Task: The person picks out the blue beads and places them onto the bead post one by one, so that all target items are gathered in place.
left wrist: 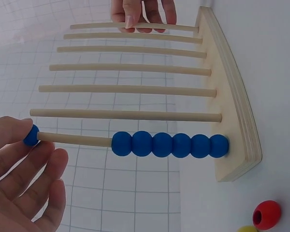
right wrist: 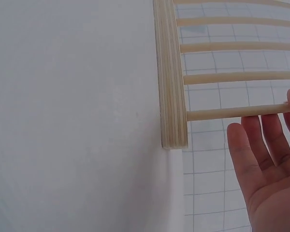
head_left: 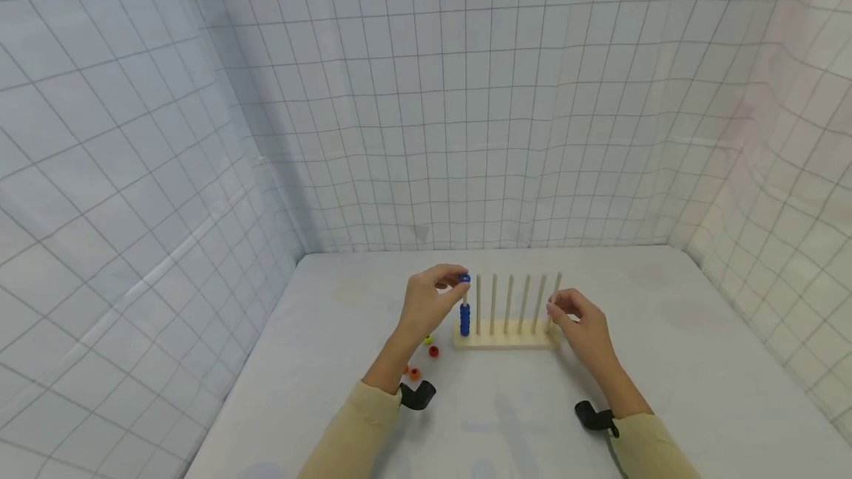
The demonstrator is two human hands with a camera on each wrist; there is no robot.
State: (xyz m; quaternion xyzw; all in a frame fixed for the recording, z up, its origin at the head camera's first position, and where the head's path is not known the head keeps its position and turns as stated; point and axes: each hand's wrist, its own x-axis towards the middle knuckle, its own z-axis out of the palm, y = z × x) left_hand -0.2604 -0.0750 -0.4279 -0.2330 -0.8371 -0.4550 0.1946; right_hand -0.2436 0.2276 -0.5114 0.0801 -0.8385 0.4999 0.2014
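Note:
A wooden peg rack point(head_left: 506, 342) with several upright pegs stands on the table. Between thumb and finger, my left hand point(head_left: 429, 301) pinches a blue bead point(left wrist: 32, 135) at the top end of the leftmost peg point(left wrist: 75, 139). Lower on that same peg sits a stack of several blue beads point(left wrist: 162, 145), the lowest against the base; bare wood shows between stack and pinched bead. My right hand point(head_left: 582, 324) grips the rightmost peg point(right wrist: 217, 114) with thumb and fingers. The other pegs point(left wrist: 130, 90) carry no beads.
Left of the rack lie loose beads: a red one point(head_left: 434, 351), a yellow one point(head_left: 429, 340) and orange ones point(head_left: 415, 374), partly behind the left forearm. A white table point(head_left: 519, 420) lies beneath, with a grid-patterned sheet point(head_left: 466, 131) hanging behind it.

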